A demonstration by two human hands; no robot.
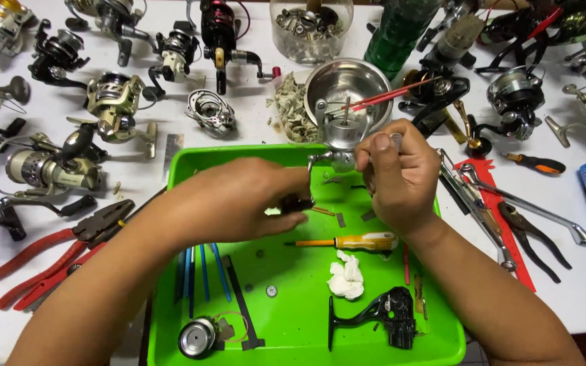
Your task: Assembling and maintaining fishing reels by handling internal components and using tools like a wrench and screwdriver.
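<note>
1. Nearest the camera, at the near edge of the green tray (171, 318), sit a silver reel spool (198, 337) on the left and a black reel body (391, 315) on the right, with a wad of white tissue (346, 276) just beyond.
2. A bit farther in there's a yellow-handled screwdriver (357, 241) lying flat, plus some blue sticks (201, 271) along the left side of the tray.
3. Left hand (239, 203) hovers mid-tray, fingers pinched narrow on a small dark part (298, 202); can't tell exactly what it is.
4. Right hand (401, 173) is at the far edge of the tray, fingers curled shut around a silver reel frame (342, 135), which it holds up off the tray. The two hands are close but not touching.
5. Left of the tray: red-handled pliers (49, 251) and a bunch of fishing reels (52, 169).
6. Right of the tray: black pliers (534, 234), near a red strip.
7. Far side: a steel bowl (350, 78) with red chopsticks (391, 93) across it, and a clear tub of parts (310, 27).
</note>
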